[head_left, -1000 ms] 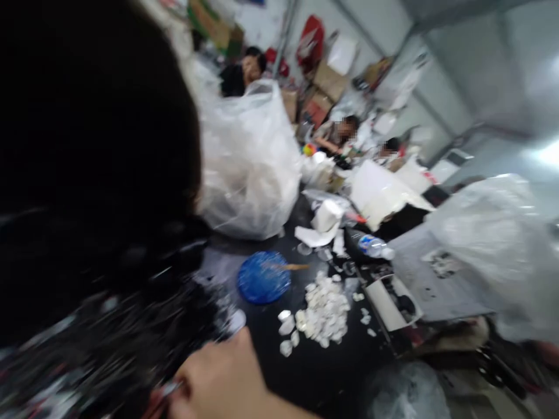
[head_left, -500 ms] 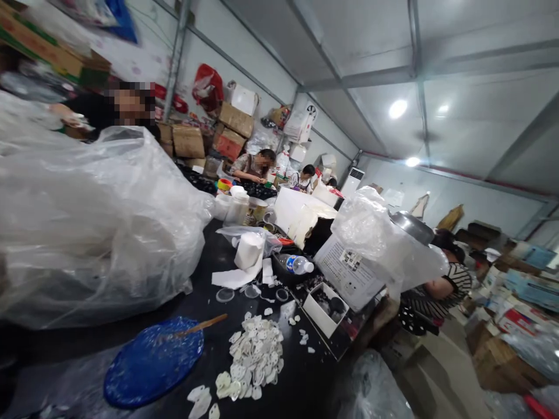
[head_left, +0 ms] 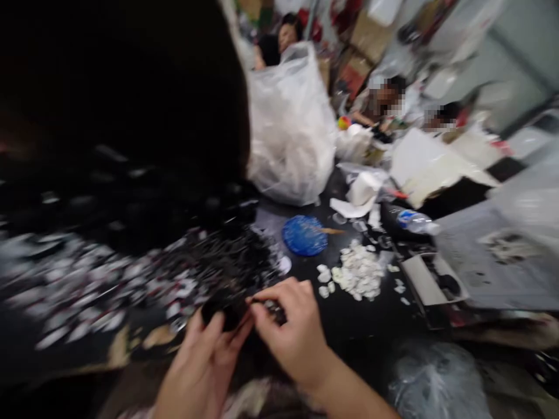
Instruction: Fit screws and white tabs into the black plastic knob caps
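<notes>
The left hand (head_left: 203,349) is clamped on a black item (head_left: 225,308), low in the middle of the view, just above the near edge of the black table (head_left: 349,326). The right hand (head_left: 292,331) sits close beside it, thumb and forefinger drawn together at the item's right side, the other fingers curled round a small dark piece (head_left: 277,313). Blur hides exactly what either thing is.

Beyond the left hand lies a heap of dark strips (head_left: 222,256), and left of that, many whitish pieces (head_left: 91,291) with touches of red. Ahead of the right hand are a blue disc (head_left: 304,235) with a wooden stick (head_left: 333,231) on it and a pile of white chips (head_left: 360,270).

Farther right, a clear bottle (head_left: 425,226) lies on its side; its blue label (head_left: 408,219) is too smeared to read. A grey panel (head_left: 463,273) carries dark printing (head_left: 510,245), also illegible. Near it stands an open white box (head_left: 430,282) with dark contents. A large plastic bag (head_left: 292,128) stands behind the blue disc, and co-workers (head_left: 378,107) sit farther back.
</notes>
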A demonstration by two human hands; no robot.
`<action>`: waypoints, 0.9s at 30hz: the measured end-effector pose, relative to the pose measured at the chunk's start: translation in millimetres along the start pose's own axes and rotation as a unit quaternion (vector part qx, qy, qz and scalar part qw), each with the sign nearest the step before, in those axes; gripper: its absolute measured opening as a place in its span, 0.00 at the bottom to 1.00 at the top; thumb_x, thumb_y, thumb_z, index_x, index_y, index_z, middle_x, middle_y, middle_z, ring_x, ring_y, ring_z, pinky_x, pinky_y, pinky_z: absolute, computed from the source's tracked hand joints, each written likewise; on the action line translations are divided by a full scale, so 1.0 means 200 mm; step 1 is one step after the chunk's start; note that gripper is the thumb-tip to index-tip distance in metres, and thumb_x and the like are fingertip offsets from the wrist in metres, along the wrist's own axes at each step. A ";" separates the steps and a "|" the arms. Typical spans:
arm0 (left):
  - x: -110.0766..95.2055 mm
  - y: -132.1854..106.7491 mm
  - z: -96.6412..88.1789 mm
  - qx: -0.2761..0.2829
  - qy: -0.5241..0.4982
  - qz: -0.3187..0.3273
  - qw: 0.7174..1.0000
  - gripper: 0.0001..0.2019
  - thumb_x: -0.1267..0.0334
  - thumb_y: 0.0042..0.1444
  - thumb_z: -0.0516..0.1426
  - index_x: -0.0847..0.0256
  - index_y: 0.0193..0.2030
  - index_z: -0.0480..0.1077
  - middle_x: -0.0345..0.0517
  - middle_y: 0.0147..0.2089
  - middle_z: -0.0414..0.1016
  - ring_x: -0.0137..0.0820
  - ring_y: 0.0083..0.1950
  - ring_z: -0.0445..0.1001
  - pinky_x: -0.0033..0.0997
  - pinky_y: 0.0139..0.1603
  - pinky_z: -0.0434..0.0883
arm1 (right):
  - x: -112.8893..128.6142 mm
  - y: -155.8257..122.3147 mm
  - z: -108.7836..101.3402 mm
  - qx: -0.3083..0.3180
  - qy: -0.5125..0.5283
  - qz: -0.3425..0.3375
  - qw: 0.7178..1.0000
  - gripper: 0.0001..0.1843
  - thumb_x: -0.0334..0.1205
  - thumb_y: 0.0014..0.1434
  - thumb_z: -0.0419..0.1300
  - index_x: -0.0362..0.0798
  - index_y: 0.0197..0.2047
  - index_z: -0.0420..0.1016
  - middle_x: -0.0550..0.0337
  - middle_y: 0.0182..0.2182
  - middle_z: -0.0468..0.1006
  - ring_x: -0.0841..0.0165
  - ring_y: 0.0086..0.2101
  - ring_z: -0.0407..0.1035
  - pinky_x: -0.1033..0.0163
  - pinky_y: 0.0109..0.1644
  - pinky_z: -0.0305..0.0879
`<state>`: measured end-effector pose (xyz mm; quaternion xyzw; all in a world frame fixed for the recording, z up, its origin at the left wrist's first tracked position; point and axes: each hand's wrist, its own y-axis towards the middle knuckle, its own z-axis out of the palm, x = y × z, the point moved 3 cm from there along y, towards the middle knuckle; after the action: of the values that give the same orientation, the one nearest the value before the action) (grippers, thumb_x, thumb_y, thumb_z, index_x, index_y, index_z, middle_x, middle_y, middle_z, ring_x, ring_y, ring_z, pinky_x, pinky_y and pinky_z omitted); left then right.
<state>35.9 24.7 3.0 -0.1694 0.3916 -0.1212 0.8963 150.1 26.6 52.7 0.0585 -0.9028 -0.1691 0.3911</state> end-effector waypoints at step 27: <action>-0.02 0.00 -0.10 0.011 -0.040 -0.104 0.994 0.10 0.57 0.50 0.69 0.54 0.39 0.80 0.41 0.39 0.81 0.30 0.36 0.78 0.24 0.35 0.77 | 0.04 0.08 -0.07 0.115 0.063 -0.093 0.987 0.03 0.31 0.62 0.62 0.48 0.40 0.73 0.63 0.33 0.79 0.70 0.36 0.71 0.59 0.44 0.58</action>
<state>17.9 21.4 -6.2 -0.2040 0.3343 -0.2111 0.8956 155.5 35.5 71.9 0.1972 -0.8803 -0.0957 0.4207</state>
